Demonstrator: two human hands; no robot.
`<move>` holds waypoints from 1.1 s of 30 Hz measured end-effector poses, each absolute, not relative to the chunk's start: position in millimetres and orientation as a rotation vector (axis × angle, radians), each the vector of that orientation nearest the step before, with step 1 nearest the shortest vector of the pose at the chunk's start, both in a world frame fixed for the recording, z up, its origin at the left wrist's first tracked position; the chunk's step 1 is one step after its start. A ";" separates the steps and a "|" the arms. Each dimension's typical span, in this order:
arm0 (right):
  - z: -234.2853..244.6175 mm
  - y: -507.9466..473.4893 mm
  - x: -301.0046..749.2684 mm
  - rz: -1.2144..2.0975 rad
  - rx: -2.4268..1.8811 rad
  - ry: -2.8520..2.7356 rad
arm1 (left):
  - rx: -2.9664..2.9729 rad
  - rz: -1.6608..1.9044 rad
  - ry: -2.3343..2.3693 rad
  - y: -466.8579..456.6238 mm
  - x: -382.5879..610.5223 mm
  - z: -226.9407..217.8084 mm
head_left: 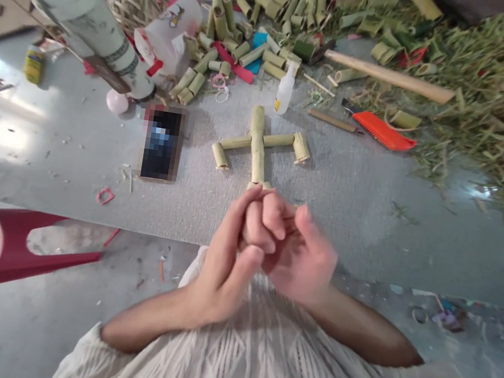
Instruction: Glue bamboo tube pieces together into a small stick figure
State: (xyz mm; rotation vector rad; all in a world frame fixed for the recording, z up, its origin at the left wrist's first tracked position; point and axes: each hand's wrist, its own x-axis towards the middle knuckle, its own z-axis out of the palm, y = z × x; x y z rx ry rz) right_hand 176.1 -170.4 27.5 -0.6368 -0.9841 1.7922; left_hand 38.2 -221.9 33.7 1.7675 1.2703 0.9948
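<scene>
My left hand (229,261) and my right hand (305,260) are pressed together over the table's front edge. Curled fingers overlap in the middle, and whatever they hold, if anything, is hidden. Blur smears my right hand, whose thumb stands up apart from the rest. Just beyond the fingertips lies a cross-shaped bamboo figure (259,139), with a short bent piece at the end of each arm. Its lower end is partly covered by my hands. Behind it stands a small clear glue bottle (284,89) with a narrow nozzle.
Bamboo offcuts (279,3) and shavings (489,92) heap along the back. An orange brush (384,131), a wooden stick (392,77) and a knife-like tool (333,121) lie right. Leftward are a blurred-out dark rectangle (162,144), a tall bottle (88,19) and a red stool (12,241).
</scene>
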 end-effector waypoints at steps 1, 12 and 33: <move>29.7 -164.8 187.4 1.718 -0.693 -1.066 | 1.819 0.981 1.228 -223.5 34.8 35.6; 6.8 -123.4 305.5 0.689 -1.241 -2.420 | 2.607 0.441 1.265 -161.8 11.2 2.2; -5.1 -128.7 311.0 0.053 -1.126 -2.744 | 2.731 0.387 1.125 -144.8 -14.3 7.2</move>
